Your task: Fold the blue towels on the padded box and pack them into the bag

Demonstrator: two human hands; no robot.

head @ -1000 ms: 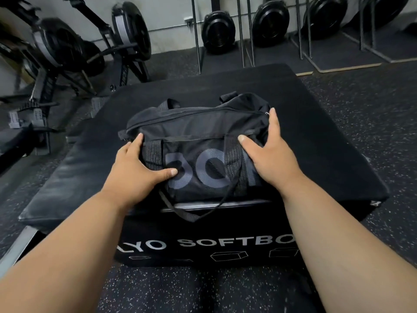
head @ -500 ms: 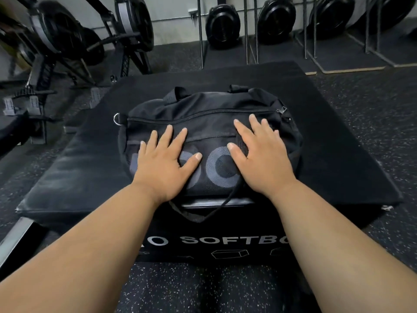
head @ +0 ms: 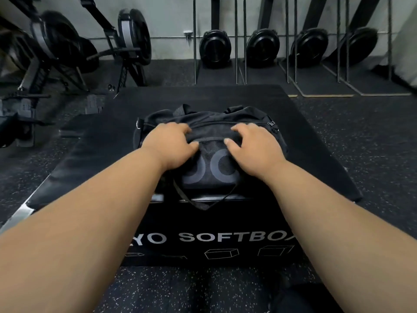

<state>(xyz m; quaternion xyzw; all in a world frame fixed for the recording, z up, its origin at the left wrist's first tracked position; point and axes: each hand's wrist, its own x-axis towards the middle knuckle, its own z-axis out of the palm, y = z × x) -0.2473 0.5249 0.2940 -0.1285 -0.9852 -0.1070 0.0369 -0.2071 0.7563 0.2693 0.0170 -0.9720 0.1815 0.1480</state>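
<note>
— Hands: the left hand (head: 169,143) and right hand (head: 252,147) rest with curled fingers on the zipped black bag (head: 209,163), which sits on the padded box (head: 108,141).
— Towels?
— None visible, presumably packed. Press evenly, then check the zip (head: 271,123).

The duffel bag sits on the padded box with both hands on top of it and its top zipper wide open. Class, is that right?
Not quite. The head view shows the duffel bag on the padded box under the left hand and right hand, but its top zipper is closed.
</note>
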